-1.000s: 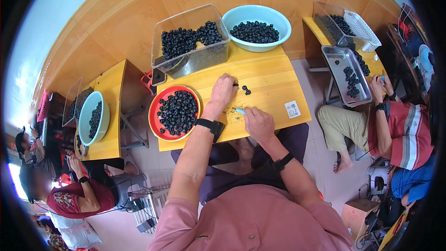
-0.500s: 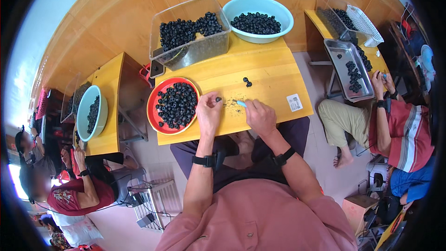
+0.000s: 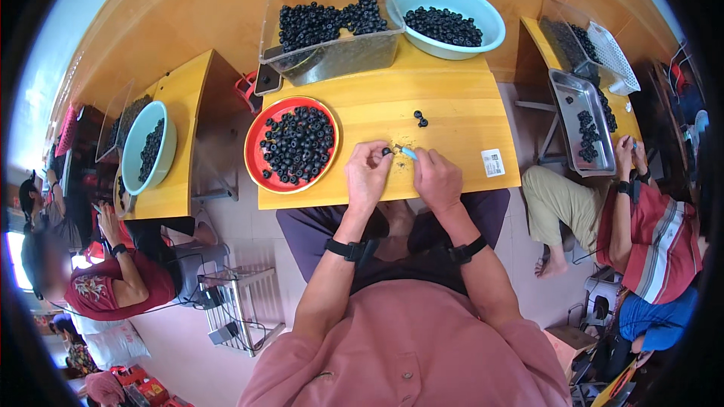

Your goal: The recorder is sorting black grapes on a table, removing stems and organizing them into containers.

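Observation:
Between the thumb and fingers of my left hand (image 3: 367, 173) is a small round black part (image 3: 387, 151). My right hand (image 3: 437, 179) grips a short light-blue handled tool (image 3: 408, 153), its narrow tip close beside the part; I cannot tell whether they touch. Small dark shavings (image 3: 406, 139) are scattered on the yellow wooden table (image 3: 452, 139) under and around the hands. Left of my left hand stands a red plate (image 3: 252, 152) heaped with similar black parts (image 3: 299, 143), some showing a hole. A few loose parts (image 3: 421, 118) lie beyond my hands.
A clear plastic bin (image 3: 343, 56) and a light-blue basin (image 3: 494, 26), both with black parts, stand at the back. A white label (image 3: 492, 163) is stuck near the right edge. Co-workers (image 3: 124, 275) sit at tables on both sides; a metal tray (image 3: 577, 166) is at the right.
My left hand, with the black part, has come closer to the tool in my right hand. The whole view has shifted slightly. The loose parts still lie on the table.

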`<state>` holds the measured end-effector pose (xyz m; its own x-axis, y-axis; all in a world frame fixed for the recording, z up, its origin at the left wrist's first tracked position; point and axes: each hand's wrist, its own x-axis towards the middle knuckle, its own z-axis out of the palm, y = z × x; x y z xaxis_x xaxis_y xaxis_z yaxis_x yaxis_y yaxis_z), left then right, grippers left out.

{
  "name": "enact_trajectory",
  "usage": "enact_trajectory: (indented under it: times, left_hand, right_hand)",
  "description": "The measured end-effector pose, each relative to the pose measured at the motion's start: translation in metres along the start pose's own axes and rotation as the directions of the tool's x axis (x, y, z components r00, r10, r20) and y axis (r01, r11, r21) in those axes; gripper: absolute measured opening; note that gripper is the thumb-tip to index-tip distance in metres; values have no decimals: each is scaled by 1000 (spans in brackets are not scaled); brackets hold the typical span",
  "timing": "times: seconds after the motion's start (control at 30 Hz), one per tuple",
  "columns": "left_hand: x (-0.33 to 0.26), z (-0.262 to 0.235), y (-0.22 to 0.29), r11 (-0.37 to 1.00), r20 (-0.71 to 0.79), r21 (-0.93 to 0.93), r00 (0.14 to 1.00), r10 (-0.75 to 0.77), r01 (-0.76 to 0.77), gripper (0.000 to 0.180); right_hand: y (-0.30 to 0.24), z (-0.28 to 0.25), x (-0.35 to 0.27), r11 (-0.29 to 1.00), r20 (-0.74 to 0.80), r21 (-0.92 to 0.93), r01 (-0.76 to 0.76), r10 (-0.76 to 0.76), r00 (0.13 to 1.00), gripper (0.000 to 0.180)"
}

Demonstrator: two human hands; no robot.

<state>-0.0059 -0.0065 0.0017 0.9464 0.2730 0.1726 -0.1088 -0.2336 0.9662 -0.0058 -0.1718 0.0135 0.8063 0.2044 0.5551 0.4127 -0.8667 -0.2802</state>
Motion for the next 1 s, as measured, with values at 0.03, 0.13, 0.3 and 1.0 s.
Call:
enact_trajectory:
  times: [0.03, 0.13, 0.3, 1.0]
  left_hand:
    - [-1, -1, 1, 993, 20, 95, 997, 71, -72, 22]
    - [-1, -3, 2, 990, 32, 65, 992, 120, -122, 29]
    - [-1, -1, 9, 999, 48, 47, 999, 25, -27, 30]
    - [0, -1, -3, 971, 117, -230, 992, -37, 63, 28]
  right_hand:
    - [0, 0, 0, 1000, 4, 1, -1, 1, 1000, 8]
    - [-2, -1, 1, 1000, -1, 0, 13, -13, 1000, 7]
    - [0, -1, 0, 996, -1, 23, 87, -87, 996, 8]
    - [-1, 0, 2, 992, -1, 62, 109, -109, 994, 6]
